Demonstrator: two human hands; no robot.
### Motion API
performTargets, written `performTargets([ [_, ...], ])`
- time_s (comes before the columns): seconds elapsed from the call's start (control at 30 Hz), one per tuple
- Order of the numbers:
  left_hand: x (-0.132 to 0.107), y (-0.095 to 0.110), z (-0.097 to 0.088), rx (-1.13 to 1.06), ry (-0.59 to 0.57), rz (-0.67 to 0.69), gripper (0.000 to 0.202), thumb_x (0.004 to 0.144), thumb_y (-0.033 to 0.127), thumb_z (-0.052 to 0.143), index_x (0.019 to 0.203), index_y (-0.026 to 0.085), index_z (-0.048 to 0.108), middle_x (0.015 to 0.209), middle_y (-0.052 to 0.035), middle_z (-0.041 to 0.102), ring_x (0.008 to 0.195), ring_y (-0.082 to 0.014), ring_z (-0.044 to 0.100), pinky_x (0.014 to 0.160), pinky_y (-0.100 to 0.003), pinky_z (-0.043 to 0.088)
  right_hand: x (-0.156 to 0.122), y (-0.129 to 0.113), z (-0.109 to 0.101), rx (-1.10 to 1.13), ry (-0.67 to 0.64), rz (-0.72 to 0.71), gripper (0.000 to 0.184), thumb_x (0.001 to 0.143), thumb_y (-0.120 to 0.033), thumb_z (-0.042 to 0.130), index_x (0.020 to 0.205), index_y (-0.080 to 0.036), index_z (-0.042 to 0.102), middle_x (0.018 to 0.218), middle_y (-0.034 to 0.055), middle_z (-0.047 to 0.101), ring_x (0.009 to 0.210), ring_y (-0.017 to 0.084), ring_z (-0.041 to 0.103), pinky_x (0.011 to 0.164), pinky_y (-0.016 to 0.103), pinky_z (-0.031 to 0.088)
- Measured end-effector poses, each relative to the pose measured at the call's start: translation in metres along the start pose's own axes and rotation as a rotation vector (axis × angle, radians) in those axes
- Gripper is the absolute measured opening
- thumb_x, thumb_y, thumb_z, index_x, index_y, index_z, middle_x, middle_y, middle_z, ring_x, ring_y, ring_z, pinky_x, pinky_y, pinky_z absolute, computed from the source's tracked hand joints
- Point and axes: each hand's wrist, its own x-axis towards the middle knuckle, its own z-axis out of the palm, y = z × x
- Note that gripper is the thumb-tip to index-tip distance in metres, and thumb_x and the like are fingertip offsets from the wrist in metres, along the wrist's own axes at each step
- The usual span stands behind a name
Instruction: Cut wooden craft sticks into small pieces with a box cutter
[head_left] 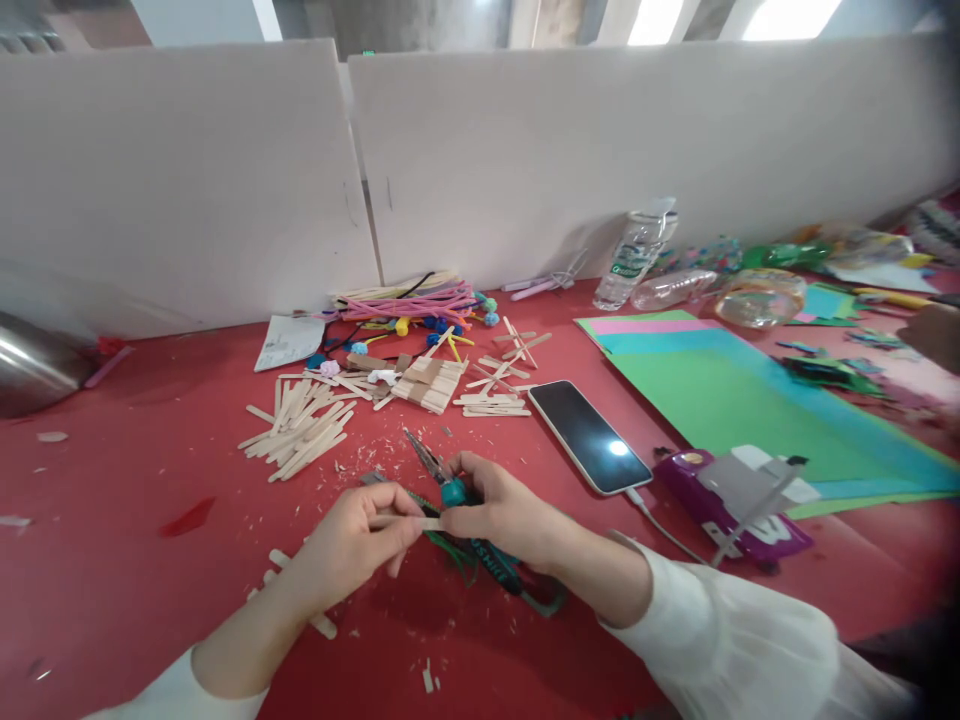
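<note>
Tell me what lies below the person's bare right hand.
Below the right hand, a long dark piece with teal lettering shows over the flat red tabletop. The hand hides whether it joins the long-nosed metal pliers.

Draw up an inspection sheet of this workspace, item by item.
Surface: red table, strewn with wood scraps.
Job's things: wooden stick and pliers, both in hand; loose sticks piled beyond.
Clutter: phone, coloured sheets, pink stems, clear bottle.
Hands: left hand pinches the stick; right hand grips the pliers, thumb near the stick's end.
Cables: white cable plugged into the phone.
Surroundings: white panels stand behind the table, a narrow gap between them.
</note>
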Motion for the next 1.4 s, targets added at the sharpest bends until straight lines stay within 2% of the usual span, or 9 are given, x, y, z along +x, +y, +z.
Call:
performTargets([
  [0.13,0.002,0.003,0.011,-0.341,0.180,0.058,0.031,0.063,0.043,0.072,0.064,0.017,0.057,0.048,0.0037,0.055,0.041,-0.0062,0.040,0.042,-0.018,0.028,-0.004,0.001,0.006,0.094,0.020,-0.019,0.030,0.055,-0.020,0.063,0.077,-0.021,0.043,0.054,-0.0116,0.042,0.049,0.007,0.037,0.048,0.022,0.028],
  [0.27,0.004,-0.003,0.023,-0.510,0.179,0.057,0.034,0.057,0.043,0.078,0.071,0.015,0.065,0.056,0.0029,0.056,0.045,-0.0053,0.041,0.046,-0.019,0.029,-0.004,0.006,0.010,0.186,0.082,-0.020,0.028,0.057,-0.019,0.062,0.078,-0.021,0.043,0.058,-0.0093,0.047,0.053,0.008,0.042,0.051,0.023,0.030],
  [0.4,0.006,-0.007,0.021,-0.438,0.236,0.096,0.037,0.061,0.050,0.074,0.066,0.015,0.062,0.047,0.0079,0.040,0.043,-0.0046,0.027,0.044,-0.019,0.021,-0.002,0.008,0.009,0.200,0.079,0.015,0.030,0.060,-0.027,0.067,0.079,-0.021,0.044,0.059,-0.0093,0.045,0.052,0.008,0.042,0.052,0.023,0.031],
  [0.5,0.008,-0.008,0.015,-0.282,0.216,0.052,0.043,0.064,0.057,0.068,0.058,0.017,0.053,0.046,0.0084,0.035,0.045,-0.0065,0.023,0.044,-0.020,0.019,-0.001,0.007,0.008,0.257,0.063,0.008,0.035,0.061,-0.032,0.070,0.081,-0.021,0.044,0.061,-0.0088,0.046,0.053,0.008,0.042,0.052,0.023,0.033],
  [0.63,0.007,-0.009,0.016,-0.075,0.156,0.028,0.047,0.066,0.060,0.063,0.053,0.018,0.045,0.048,0.0068,0.037,0.048,-0.0085,0.030,0.047,-0.021,0.025,0.000,0.007,0.006,0.227,0.063,-0.067,0.035,0.060,-0.027,0.072,0.079,-0.020,0.044,0.062,-0.0088,0.046,0.056,0.007,0.040,0.053,0.022,0.034],
  [0.83,0.002,-0.011,0.018,-0.048,0.042,-0.022,0.041,0.070,0.056,0.059,0.059,0.020,0.044,0.048,0.0080,0.035,0.044,-0.0082,0.029,0.043,-0.021,0.024,0.002,0.008,0.002,0.205,0.164,-0.091,0.024,0.060,-0.017,0.061,0.074,-0.021,0.042,0.057,-0.0099,0.043,0.049,0.006,0.037,0.047,0.021,0.031],
  [1.03,0.004,-0.013,0.014,0.055,0.126,0.088,0.021,0.072,0.034,0.059,0.062,0.018,0.050,0.059,0.0050,0.043,0.057,-0.0106,0.039,0.055,-0.022,0.033,0.004,0.004,-0.003,0.232,0.256,-0.141,0.026,0.061,-0.018,0.063,0.075,-0.021,0.041,0.056,-0.0107,0.040,0.049,0.005,0.034,0.045,0.020,0.028],
  [1.23,0.004,-0.015,0.017,-0.060,0.038,-0.018,0.024,0.073,0.041,0.059,0.069,0.019,0.050,0.059,0.0041,0.050,0.048,-0.0093,0.041,0.048,-0.022,0.033,0.005,0.006,-0.003,0.216,0.261,-0.123,0.025,0.062,-0.019,0.062,0.075,-0.021,0.040,0.056,-0.0109,0.039,0.049,0.005,0.033,0.045,0.020,0.028],
  [1.4,0.004,-0.014,0.017,0.018,0.112,0.075,0.026,0.077,0.037,0.055,0.059,0.019,0.046,0.052,0.0054,0.042,0.050,-0.0095,0.036,0.048,-0.021,0.030,0.003,0.007,-0.003,0.210,0.230,-0.104,0.026,0.062,-0.021,0.063,0.076,-0.022,0.040,0.057,-0.0102,0.041,0.049,0.006,0.037,0.047,0.022,0.030],
])
